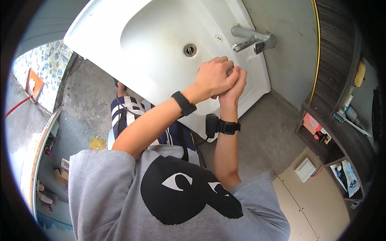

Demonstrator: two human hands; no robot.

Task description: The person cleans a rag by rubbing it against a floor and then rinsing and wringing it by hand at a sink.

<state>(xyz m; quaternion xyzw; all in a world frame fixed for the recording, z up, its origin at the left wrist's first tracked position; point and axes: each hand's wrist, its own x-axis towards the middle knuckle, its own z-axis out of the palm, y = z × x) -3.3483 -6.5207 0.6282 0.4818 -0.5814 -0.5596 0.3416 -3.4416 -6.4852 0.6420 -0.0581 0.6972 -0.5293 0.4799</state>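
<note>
Over the front right part of a white ceramic washbasin (156, 57), my two hands are pressed together. My left hand (214, 73) lies on top, its fingers curled round a small grey, soft-looking wad (224, 93). From the right, my right hand (238, 82) closes on the same wad. Most of it is hidden by the fingers, so I cannot tell what exactly it is. Just beyond my hands stands a chrome mixer tap (253, 40); no water shows under its spout. A metal drain (190, 50) sits in the bowl, left of and beyond my left hand.
A dark wood-grain cabinet (334, 60) stands along the right, with toiletries and packets on its shelves. Below it, a white switch box (305, 169) with wires is on a beige panel. Grey concrete floor (262, 129) surrounds the basin. Pebble-patterned tiling (49, 66) is at the far left.
</note>
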